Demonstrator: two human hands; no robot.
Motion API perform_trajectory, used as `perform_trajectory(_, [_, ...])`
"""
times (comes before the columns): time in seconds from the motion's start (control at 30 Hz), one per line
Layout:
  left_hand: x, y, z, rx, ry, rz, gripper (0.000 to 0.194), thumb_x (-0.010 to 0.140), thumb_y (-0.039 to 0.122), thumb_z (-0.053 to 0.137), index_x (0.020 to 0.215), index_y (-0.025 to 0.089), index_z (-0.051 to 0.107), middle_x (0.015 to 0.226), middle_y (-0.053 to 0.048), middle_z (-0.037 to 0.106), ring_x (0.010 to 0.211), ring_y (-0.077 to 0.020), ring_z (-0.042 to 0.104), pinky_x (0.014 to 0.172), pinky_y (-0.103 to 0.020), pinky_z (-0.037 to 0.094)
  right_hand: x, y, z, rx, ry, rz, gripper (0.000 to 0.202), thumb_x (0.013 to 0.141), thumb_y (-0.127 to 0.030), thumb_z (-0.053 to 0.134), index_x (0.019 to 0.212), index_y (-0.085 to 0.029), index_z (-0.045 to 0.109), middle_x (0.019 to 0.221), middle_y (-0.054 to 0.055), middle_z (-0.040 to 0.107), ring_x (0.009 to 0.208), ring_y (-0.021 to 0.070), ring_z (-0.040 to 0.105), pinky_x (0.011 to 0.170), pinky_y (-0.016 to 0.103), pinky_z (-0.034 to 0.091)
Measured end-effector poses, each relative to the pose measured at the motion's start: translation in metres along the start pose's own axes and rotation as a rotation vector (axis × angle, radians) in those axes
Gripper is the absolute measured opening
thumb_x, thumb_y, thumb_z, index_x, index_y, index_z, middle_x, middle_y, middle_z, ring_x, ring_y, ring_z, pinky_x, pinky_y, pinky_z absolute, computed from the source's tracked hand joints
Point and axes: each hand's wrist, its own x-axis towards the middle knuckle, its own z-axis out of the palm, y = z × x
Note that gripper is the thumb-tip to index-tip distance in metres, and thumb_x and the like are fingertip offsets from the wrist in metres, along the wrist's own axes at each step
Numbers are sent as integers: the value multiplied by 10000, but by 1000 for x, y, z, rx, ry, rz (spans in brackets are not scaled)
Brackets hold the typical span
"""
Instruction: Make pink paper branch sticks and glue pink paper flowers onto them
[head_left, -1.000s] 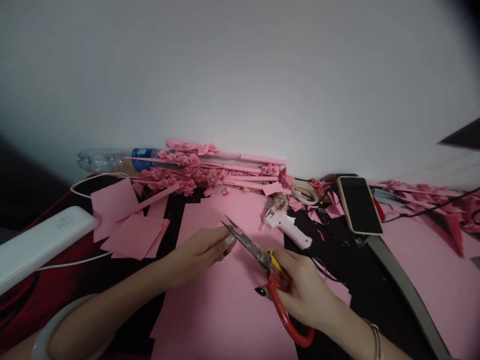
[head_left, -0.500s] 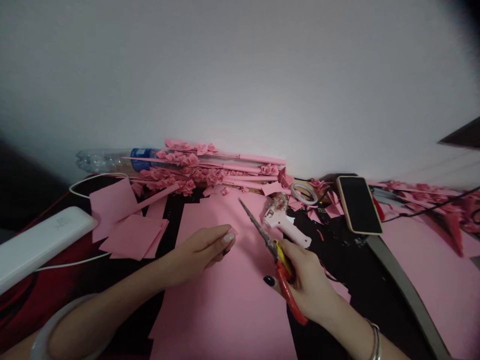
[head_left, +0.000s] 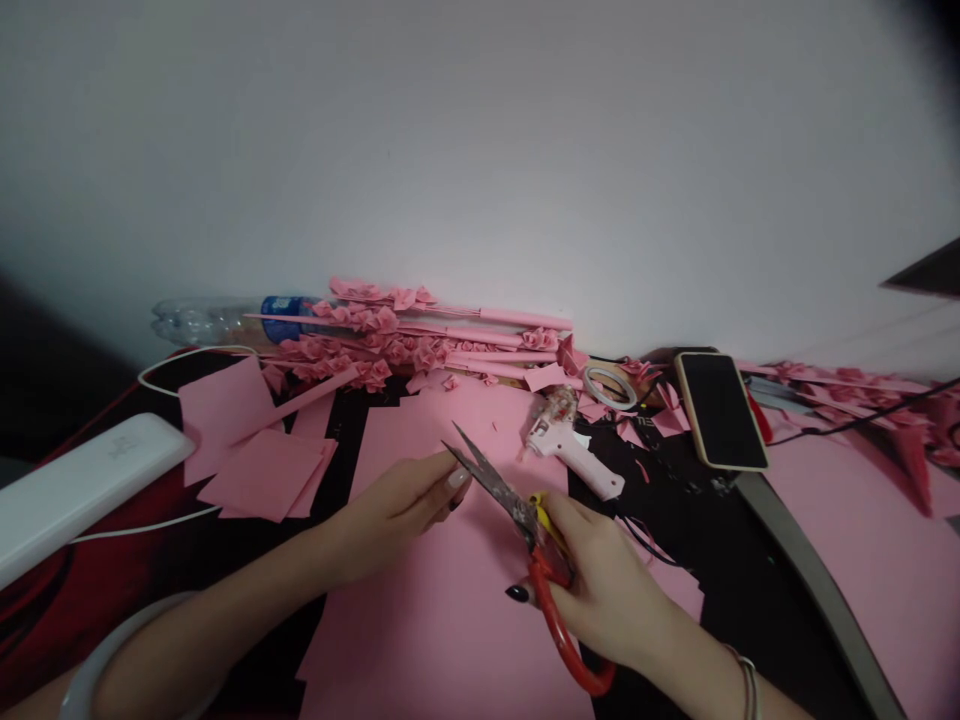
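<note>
My right hand point(head_left: 600, 570) grips a pair of scissors point(head_left: 517, 510) with red and yellow handles. Their blades stand apart and point up and left, close to the fingertips of my left hand point(head_left: 409, 505). Thumb and fingers of that left hand are pinched together on what looks like a small piece of pink paper, mostly hidden behind the fingers and blades. Beneath both hands lie large sheets of pink paper point(head_left: 442, 620). A tiny scrap point(head_left: 494, 427) rests on the top sheet, beyond the blades.
A pale pink glue gun point(head_left: 574, 455) lies just beyond my right hand. Pink paper flowers point(head_left: 420, 350) and a plastic bottle point(head_left: 210, 320) line the wall. Around them are a tape roll point(head_left: 609, 388), a phone point(head_left: 721, 410), paper squares point(head_left: 262, 470) and a white device point(head_left: 97, 490).
The scissors have swung left and their blades have opened beside my left fingertips. My right hand has shifted slightly left and down; my left hand has barely moved.
</note>
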Motion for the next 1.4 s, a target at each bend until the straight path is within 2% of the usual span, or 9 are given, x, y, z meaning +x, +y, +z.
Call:
perform_trajectory(0.13, [-1,-1,0,58,0,-4,393,973,493,299,797,194,484,667,29,434,588,-111,408,562,-228,399,0,-1,0,0,-20,21,266,704,-243,618,755,-231,358,683,-7,499,569,147,389,505,261,262])
perform_trajectory(0.47, [-1,-3,2,120,13,41,376,997,452,265,810,191,461,658,43,416,566,-104,362,526,-236,320,-1,0,-1,9,-21,22,305,726,-316,643,745,-232,351,681,-8,492,567,144,380,507,263,270])
perform_trajectory(0.73, [-2,-3,1,133,7,58,369,1002,429,266,773,192,431,644,49,393,559,-100,345,527,-240,299,-1,1,0,13,-14,25,268,674,-216,623,737,-231,363,674,-17,480,560,136,372,503,253,275])
perform_trajectory(1.13, [-2,1,0,117,-22,31,372,997,428,265,774,191,447,643,40,388,565,-110,340,517,-228,308,-2,3,0,57,15,-24,334,711,-270,663,702,-236,331,668,-35,450,569,127,363,506,258,279])
perform_trajectory(1.4, [-3,-3,1,65,-24,8,379,993,457,271,776,196,440,658,39,402,583,-111,356,542,-231,333,-3,4,2,112,26,-33,335,703,-221,670,698,-233,335,666,-40,432,569,121,363,501,250,277])
